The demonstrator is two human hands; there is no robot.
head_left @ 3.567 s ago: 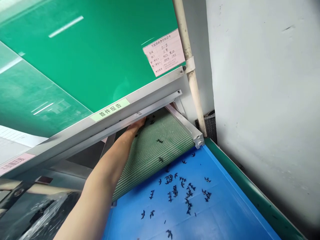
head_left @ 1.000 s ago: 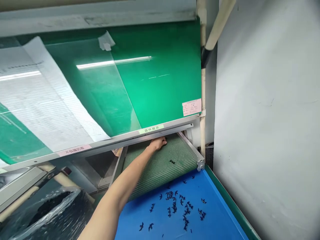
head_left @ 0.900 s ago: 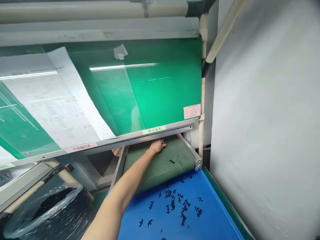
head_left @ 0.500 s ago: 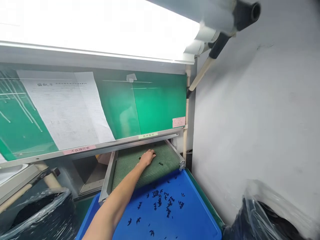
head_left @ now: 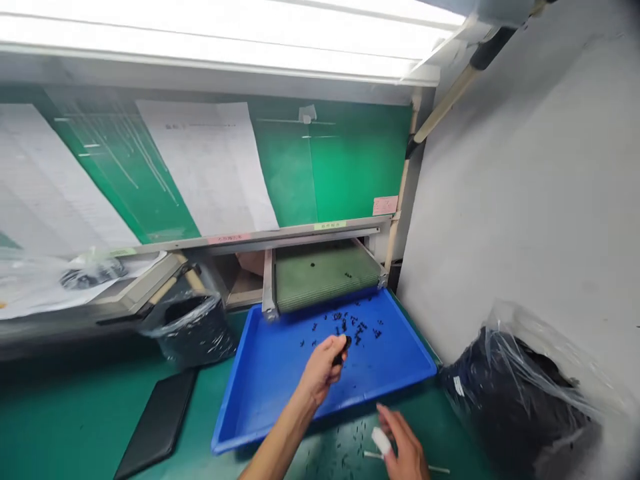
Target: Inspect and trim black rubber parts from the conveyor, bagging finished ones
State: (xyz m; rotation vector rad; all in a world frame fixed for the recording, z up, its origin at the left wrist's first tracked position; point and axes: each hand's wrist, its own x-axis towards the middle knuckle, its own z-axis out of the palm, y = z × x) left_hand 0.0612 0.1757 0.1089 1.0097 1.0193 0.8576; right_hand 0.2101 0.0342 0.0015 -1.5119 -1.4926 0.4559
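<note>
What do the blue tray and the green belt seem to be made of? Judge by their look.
The blue tray looks like moulded plastic: smooth, glossy, with a formed rim. The green belt looks like matte woven mesh, finely ribbed; its fibre cannot be told.

I had a hard white glare from the fluorescent tube (head_left: 225, 47) across the top of my feed, blown out with no detail. The glossy green panel (head_left: 350, 167) threw back a pale sheen, while the grey wall (head_left: 510, 200) sat in soft, even light. The wide lens bowed the edges, stretching the clear plastic bag (head_left: 515, 393) at lower right, where the picture darkened. The small black parts (head_left: 350, 327) on the blue tray (head_left: 280, 380) came through too tiny to show sharply.
</note>
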